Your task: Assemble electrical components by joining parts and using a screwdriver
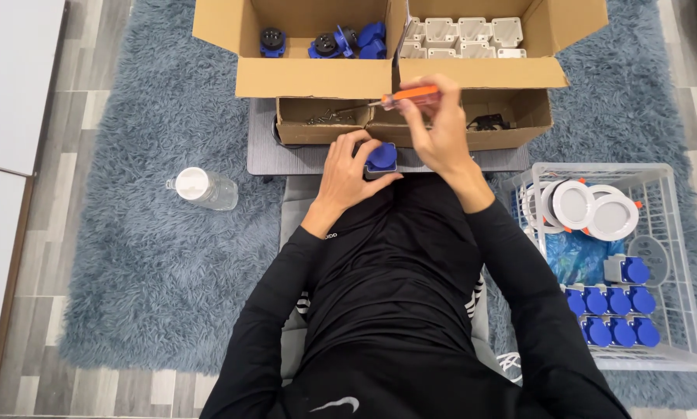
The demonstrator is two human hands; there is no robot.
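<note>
— How many cardboard boxes?

— Four: two big ones (317, 77) (484, 71) behind, two small ones (321, 124) (503, 124) in front.

— Blue-capped sockets in the wire basket (678, 233)?

— Eight (612, 314): one alone, then rows of four and three.

— White round lamps?

— Three (589, 206), perhaps; they overlap, so it is hard to tell.

— Elsewhere?

— One clear bottle (202, 188) on the rug, one orange-handled screwdriver (410, 96), one socket (381, 157) between the hands.

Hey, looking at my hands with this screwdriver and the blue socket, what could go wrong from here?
The screwdriver in your right hand might slip off toward the left hand, whose fingers wrap closely around the blue socket. The socket also sits near the edge of the small grey table, so it may tip into your lap if your left grip loosens.
</note>
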